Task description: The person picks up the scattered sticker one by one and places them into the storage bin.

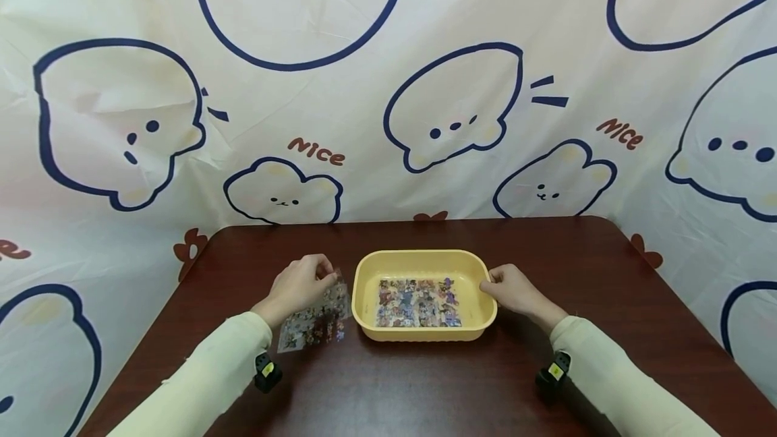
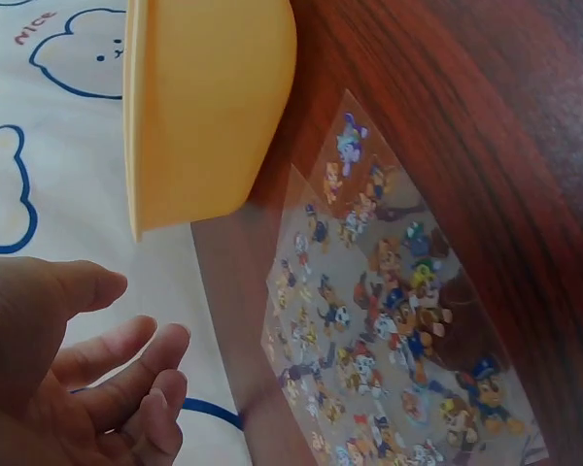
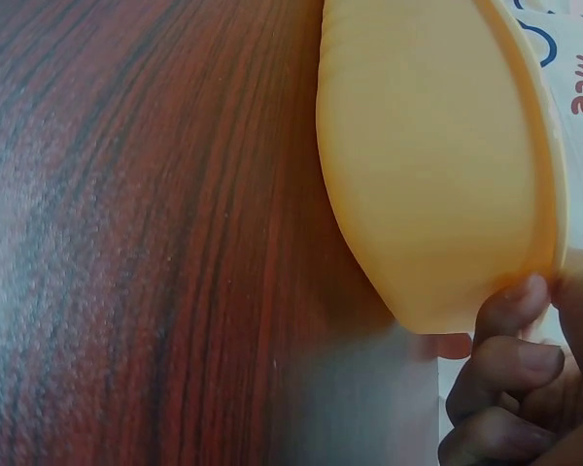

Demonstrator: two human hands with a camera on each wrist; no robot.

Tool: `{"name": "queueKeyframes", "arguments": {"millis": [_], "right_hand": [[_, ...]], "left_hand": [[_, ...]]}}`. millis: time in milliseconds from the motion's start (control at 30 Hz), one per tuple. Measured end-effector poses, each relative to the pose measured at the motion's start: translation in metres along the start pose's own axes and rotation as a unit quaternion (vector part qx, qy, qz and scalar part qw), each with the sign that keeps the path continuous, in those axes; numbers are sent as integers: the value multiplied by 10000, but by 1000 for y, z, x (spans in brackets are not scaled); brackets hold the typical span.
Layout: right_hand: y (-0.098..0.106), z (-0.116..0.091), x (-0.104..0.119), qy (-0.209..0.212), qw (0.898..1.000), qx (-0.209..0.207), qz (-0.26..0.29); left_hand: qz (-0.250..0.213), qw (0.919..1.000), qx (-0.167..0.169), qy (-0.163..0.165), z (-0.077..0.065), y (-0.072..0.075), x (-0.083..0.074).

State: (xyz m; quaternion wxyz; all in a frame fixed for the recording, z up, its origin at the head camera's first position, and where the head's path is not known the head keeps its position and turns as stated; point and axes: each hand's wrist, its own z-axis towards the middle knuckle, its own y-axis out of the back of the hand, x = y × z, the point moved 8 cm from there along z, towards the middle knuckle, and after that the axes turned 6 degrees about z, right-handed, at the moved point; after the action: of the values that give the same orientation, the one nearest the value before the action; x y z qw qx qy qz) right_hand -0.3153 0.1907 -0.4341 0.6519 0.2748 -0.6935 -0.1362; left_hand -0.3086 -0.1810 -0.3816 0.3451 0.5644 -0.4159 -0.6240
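Note:
A yellow plastic basin stands on the table, with a sheet of small colourful cartoon stickers lying flat inside. My right hand pinches the basin's right rim between thumb and curled fingers, as the right wrist view also shows. Left of the basin are clear sticker sheets printed with cartoon dogs, overlapping one another. Above them is my left hand, its thumb and loosely bent fingers apart with nothing between them. In the head view the left hand partly covers the sheets.
The dark brown wooden table reaches back to a white cloth backdrop with blue cartoon outlines. A black band with a small device sits on the left wrist, and a similar device on the right.

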Motion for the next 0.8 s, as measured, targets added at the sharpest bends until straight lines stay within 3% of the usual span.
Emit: {"name": "queueKeyframes", "arguments": {"millis": [367, 800], "right_hand": [[1, 1, 1, 22, 10000, 28, -42], [1, 0, 2, 114, 9999, 21, -48]], "left_hand": [[157, 9999, 62, -22, 0, -3, 5], [560, 9961, 667, 120, -5, -15, 17]]}}
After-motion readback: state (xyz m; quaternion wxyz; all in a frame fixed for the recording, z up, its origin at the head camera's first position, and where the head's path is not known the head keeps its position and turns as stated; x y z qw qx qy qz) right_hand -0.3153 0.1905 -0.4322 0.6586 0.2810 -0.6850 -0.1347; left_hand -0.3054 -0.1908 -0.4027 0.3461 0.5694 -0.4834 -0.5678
